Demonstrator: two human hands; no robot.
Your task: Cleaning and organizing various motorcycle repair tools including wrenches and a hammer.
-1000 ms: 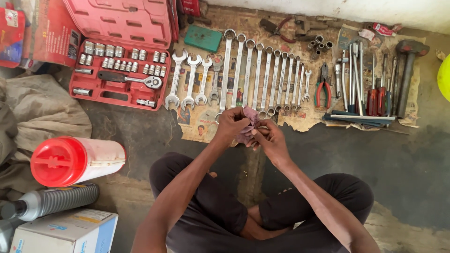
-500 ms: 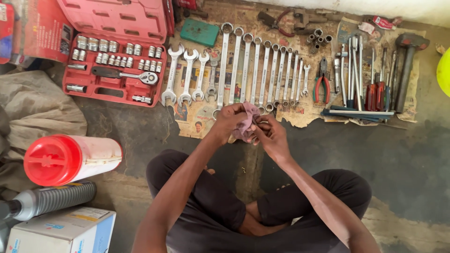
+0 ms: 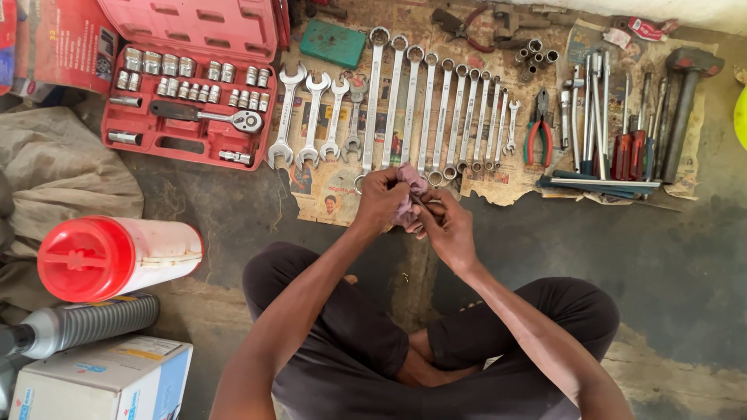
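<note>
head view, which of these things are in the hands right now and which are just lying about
In hand:
left hand and right hand, both around a pink rag, with a small dark part partly hidden in it.

Lying about:
row of spanners on newspaper
red socket set
pliers
screwdrivers
hammer
red-capped jar
grey bottle
cardboard box

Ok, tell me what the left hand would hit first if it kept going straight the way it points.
Probably the row of wrenches on the newspaper just beyond the left hand, which grips a pink cloth; height above them is unclear.
</note>
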